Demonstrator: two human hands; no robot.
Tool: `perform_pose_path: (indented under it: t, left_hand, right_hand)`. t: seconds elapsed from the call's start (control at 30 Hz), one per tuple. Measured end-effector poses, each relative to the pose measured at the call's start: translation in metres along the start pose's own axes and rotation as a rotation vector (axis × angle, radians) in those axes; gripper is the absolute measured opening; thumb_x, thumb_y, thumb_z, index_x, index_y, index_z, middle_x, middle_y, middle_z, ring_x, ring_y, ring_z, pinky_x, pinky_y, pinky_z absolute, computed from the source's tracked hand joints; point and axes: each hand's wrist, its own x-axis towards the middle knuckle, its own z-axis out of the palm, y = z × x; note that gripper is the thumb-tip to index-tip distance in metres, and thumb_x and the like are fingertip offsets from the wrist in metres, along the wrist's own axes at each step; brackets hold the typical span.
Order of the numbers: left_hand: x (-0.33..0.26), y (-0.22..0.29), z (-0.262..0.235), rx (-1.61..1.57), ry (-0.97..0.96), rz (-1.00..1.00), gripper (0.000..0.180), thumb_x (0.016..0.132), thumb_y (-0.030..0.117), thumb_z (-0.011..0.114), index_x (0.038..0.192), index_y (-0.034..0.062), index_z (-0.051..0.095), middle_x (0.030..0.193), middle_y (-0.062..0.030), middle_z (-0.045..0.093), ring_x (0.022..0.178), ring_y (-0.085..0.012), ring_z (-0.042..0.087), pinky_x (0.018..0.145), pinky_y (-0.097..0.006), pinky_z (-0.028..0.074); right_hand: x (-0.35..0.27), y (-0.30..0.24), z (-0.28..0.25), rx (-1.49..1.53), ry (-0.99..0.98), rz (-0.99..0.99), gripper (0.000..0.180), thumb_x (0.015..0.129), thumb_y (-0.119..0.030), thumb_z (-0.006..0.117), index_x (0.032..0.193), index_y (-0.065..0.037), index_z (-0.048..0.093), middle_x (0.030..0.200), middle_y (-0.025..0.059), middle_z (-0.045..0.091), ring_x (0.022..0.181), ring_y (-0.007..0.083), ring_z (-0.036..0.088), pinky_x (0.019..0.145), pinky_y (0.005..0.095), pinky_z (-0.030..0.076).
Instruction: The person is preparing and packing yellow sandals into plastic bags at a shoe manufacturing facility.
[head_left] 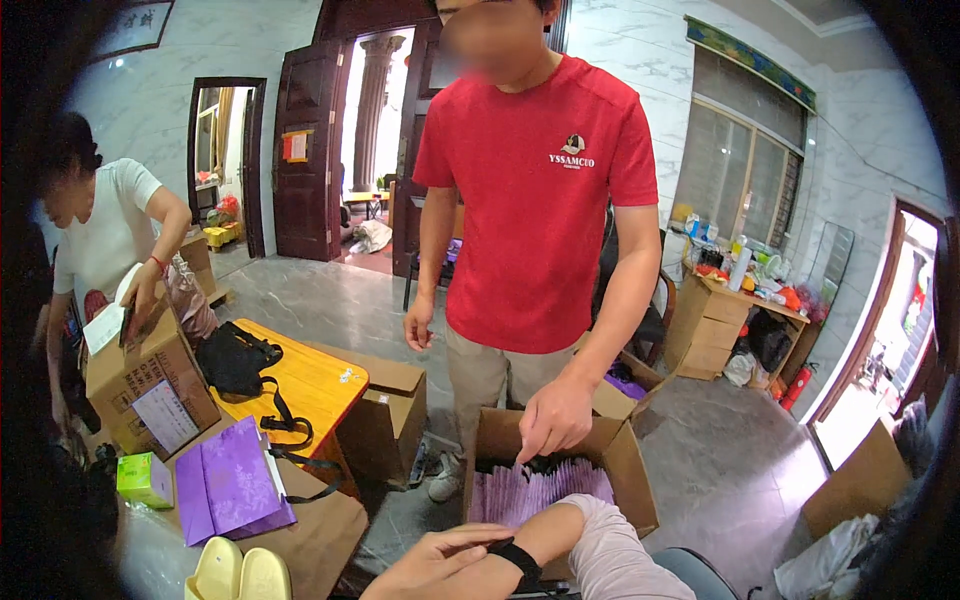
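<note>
Low in the head view, my right forearm (548,532) comes in from the right under a pale sleeve, with a black band (518,560) around the wrist. My left hand (440,550) lies against that wrist, its fingers stretched toward the band. My right hand (455,582) is partly covered and cut off by the lower edge, so its fingers cannot be made out. Just beyond my arms stands an open cardboard box (612,440) holding a row of purple packets (540,490). Another person's hand (555,415) reaches down to the packets.
A person in a red shirt (540,200) stands across the box. At left, another person handles a carton (150,390). Purple bags (225,480), yellow slippers (238,575) and a green box (145,480) lie near an orange table (320,375). Another carton (385,425) stands beside it.
</note>
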Motion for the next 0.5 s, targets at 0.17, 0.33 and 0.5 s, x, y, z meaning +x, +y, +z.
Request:
perform_pose_path:
  t: [0.17, 0.33, 0.5]
  left_hand:
    - [0.009, -0.003, 0.002, 0.014, 0.002, 0.089, 0.028, 0.094, 0.018, 0.053, 0.118, 0.0048, 0.062, 0.111, -0.0053, 0.052, 0.105, -0.0163, 0.048, 0.093, -0.028, 0.036]
    - [0.023, -0.011, 0.001, -0.21, -0.053, 0.211, 0.022, 0.092, 0.014, 0.056, 0.109, 0.0013, 0.062, 0.106, -0.0049, 0.053, 0.102, -0.0151, 0.049, 0.089, -0.026, 0.037]
    - [0.032, -0.02, 0.006, -0.439, 0.052, 0.339, 0.009, 0.089, 0.008, 0.059, 0.095, 0.001, 0.06, 0.105, -0.0066, 0.054, 0.101, -0.0149, 0.051, 0.09, -0.028, 0.038]
  right_hand:
    - [0.015, -0.017, -0.001, 0.476, -0.022, 0.102, 0.022, 0.094, -0.015, 0.052, 0.088, 0.004, 0.06, 0.072, 0.0142, 0.057, 0.062, 0.0313, 0.053, 0.055, 0.0396, 0.042]
    - [0.028, -0.026, -0.023, 0.875, -0.097, 0.147, 0.021, 0.094, -0.012, 0.053, 0.086, 0.007, 0.059, 0.072, 0.0157, 0.056, 0.058, 0.0308, 0.049, 0.053, 0.0393, 0.038]
    - [0.052, -0.036, -0.064, 1.125, -0.056, 0.058, 0.02, 0.092, -0.008, 0.057, 0.084, 0.009, 0.063, 0.068, 0.016, 0.057, 0.056, 0.0282, 0.052, 0.051, 0.0366, 0.039]
